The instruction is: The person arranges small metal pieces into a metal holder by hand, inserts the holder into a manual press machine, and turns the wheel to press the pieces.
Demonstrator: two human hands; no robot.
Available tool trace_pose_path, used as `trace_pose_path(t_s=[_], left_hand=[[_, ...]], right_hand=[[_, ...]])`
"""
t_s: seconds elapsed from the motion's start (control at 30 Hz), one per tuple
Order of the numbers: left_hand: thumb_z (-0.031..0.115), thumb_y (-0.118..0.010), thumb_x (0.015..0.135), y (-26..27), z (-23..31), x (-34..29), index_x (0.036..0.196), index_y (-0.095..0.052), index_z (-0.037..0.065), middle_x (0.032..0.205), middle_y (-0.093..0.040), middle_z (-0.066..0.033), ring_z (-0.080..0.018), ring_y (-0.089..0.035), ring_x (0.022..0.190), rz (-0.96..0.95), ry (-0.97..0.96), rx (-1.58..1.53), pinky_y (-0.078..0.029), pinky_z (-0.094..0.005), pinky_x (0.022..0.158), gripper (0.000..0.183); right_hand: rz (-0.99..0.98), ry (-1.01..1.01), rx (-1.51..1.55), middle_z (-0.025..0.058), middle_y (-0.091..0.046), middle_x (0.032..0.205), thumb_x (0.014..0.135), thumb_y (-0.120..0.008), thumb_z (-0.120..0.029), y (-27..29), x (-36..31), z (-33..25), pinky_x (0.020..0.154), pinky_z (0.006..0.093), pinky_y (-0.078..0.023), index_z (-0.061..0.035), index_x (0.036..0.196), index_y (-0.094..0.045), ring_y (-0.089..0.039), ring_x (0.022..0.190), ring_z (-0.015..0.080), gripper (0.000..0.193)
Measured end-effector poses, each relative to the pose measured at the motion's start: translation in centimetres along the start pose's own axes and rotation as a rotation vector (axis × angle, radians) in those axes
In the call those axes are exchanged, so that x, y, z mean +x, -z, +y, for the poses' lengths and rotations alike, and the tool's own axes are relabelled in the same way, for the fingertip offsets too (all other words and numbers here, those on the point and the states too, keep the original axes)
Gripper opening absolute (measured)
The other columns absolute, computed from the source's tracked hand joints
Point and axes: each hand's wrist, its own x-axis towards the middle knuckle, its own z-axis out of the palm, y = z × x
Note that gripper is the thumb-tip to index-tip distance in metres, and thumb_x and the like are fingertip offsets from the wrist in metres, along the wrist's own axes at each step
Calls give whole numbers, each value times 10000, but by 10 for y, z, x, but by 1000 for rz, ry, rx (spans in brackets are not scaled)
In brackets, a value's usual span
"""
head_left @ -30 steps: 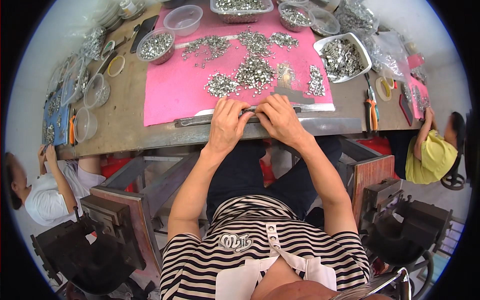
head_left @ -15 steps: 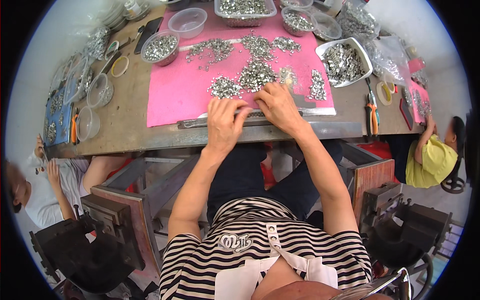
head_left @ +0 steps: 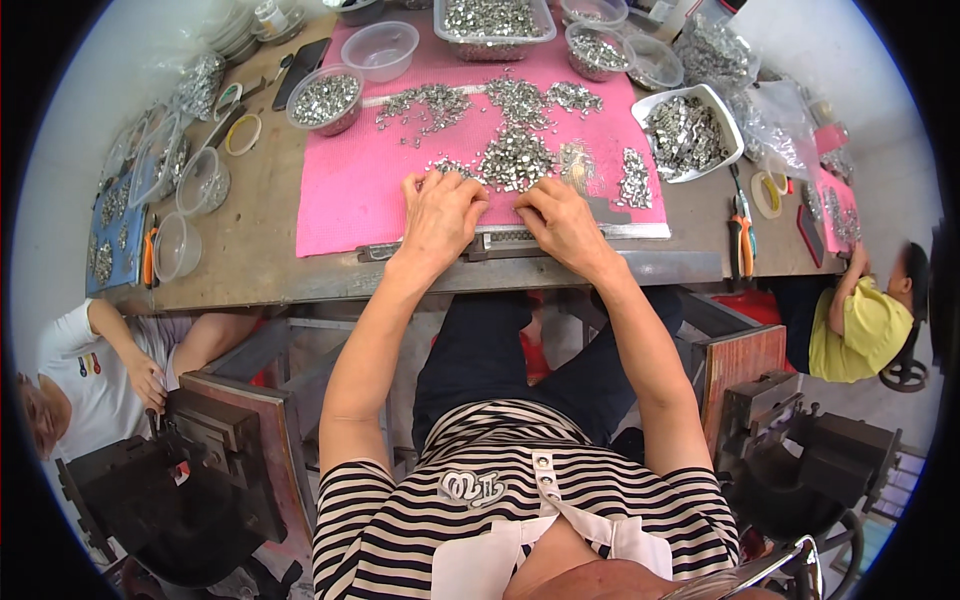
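My left hand [head_left: 440, 220] is bent over the near edge of a small pile of shiny metal pieces [head_left: 455, 168], its fingers curled and partly covering them. Its fingertips are too small to show what they hold. My right hand [head_left: 567, 228] has thumb and forefinger drawn together beside the larger heap of metal pieces [head_left: 516, 158]; anything between them is hidden. Between both hands, a narrow dark metal bar with a row of slots [head_left: 500, 241] lies along the front edge of the pink mat [head_left: 340, 200].
Tubs of metal parts, including a clear round tub [head_left: 325, 100] and a white tray [head_left: 688, 132], stand around the mat. Orange-handled pliers [head_left: 741, 240] lie at right. Co-workers sit at left, in a white shirt [head_left: 95, 350], and at right, in a yellow shirt [head_left: 862, 335].
My left hand has moved slightly left and forward onto the small pile, away from my right hand. More of the slotted bar shows. The left co-worker's hands have dropped from the table.
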Motion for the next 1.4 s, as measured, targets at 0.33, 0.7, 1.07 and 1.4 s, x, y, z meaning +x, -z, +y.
trace_pose_path(t_s=[0.33,0.7,1.07,1.4], left_hand=[[224,-730,896,7,-1,-3,958,-735,125,896,-675,-12,-237,-589,935,-9,74,-45,-329,-458,947,117],[183,-713,902,-3,2,2,983,-740,159,876,-604,-37,-256,-569,962,-12,-58,40,-346,-511,985,88],[121,-729,868,6,8,-10,958,-690,105,914,-643,-27,-243,-583,941,-3,-74,30,-348,-469,978,100],[88,-750,817,-17,38,-24,917,-679,75,917,-623,-32,-226,-592,900,73,-129,-258,-366,-392,918,124]], right_hand=[[-31,10,68,114,-593,833,857,-714,-40,7,7,4,737,427,-496,-37,935,-711,-616,811,315,78],[-86,115,-107,103,-605,889,860,-687,-93,0,9,5,816,434,-458,-74,940,-709,-612,903,298,85],[-117,27,10,114,-611,904,875,-665,-58,20,5,2,805,415,-438,-32,947,-632,-611,882,299,84],[36,-25,96,95,-610,954,835,-731,-13,11,-38,-13,786,396,-430,-24,945,-624,-582,888,289,153]])
